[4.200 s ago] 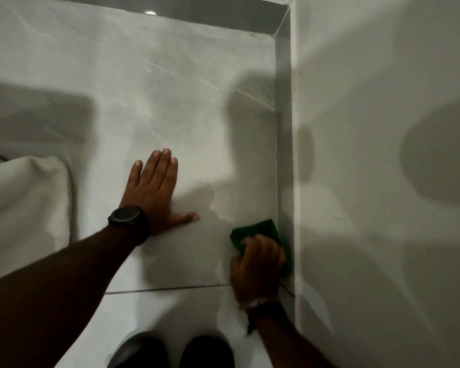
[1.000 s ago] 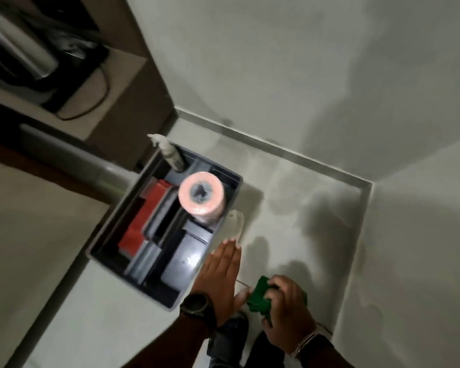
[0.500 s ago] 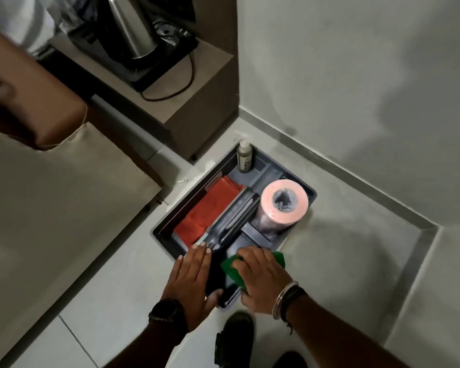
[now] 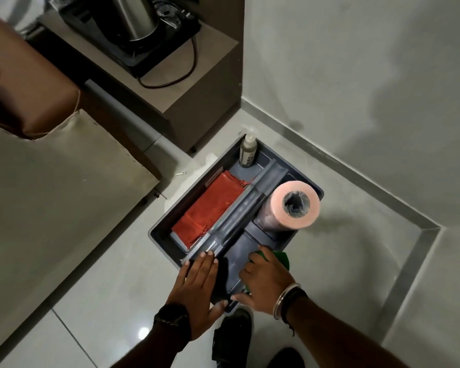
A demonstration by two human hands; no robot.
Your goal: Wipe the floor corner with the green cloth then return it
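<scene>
A grey caddy tray (image 4: 162, 226) stands on the pale tiled floor near the wall corner (image 4: 433, 229). My right hand (image 4: 266, 282) lies over the green cloth (image 4: 281, 257) at the tray's near right compartment; only a green edge shows beyond my fingers. My left hand (image 4: 197, 290) rests flat, fingers spread, on the tray's near left rim beside its central handle (image 4: 239, 216). Whether the cloth rests on the tray bottom is hidden by my hand.
In the tray lie a folded red cloth (image 4: 210, 208), a pink paper roll (image 4: 292, 208) and a small bottle (image 4: 247, 151). A brown cabinet (image 4: 197, 102) carrying a kettle (image 4: 136, 17) stands behind. My dark shoes (image 4: 231, 338) are just below the tray.
I have left the floor corner and turned to the tray. My right hand has carried the green cloth to the tray's near right part; my left hand now rests on the tray's rim.
</scene>
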